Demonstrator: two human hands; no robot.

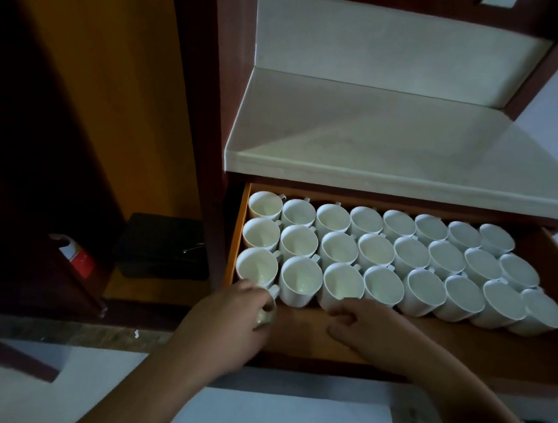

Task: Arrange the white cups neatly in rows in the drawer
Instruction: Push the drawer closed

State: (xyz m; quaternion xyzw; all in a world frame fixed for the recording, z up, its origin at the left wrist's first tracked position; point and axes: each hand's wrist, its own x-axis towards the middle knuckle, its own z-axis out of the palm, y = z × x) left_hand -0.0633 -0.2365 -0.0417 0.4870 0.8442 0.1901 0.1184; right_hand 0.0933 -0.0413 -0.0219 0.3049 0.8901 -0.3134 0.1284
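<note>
While white cups (376, 252) stand upright in rows, left hand (232, 313) grips one cup (266, 316); right hand (365, 327) curls, grasp unclear.

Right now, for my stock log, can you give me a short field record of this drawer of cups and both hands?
drawer: open orange-brown wooden drawer
rows: three rows of eight white ceramic cups
left hand: grips an extra white cup at front left
right hand: fingers curled by front row; grip unclear
</note>
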